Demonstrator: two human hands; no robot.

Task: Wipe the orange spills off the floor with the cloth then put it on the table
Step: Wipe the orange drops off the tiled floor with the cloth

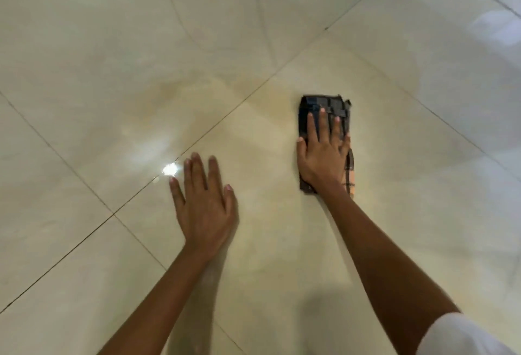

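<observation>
A folded dark checked cloth [324, 105] with an orange-tinted edge lies flat on the cream tiled floor [423, 185]. My right hand [324, 154] presses down on top of it, fingers spread and pointing away from me. Most of the cloth's middle is hidden under that hand. My left hand [204, 205] rests flat on the bare tile to the left, fingers apart, holding nothing. A faint yellowish smear [180, 92] tints the tiles ahead of and between the hands. No table is in view.
Glossy floor tiles with dark grout lines [84, 185] fill the whole view. A bright light reflection [170, 170] glints just left of my left hand. A white sleeve [462, 337] shows at the bottom right.
</observation>
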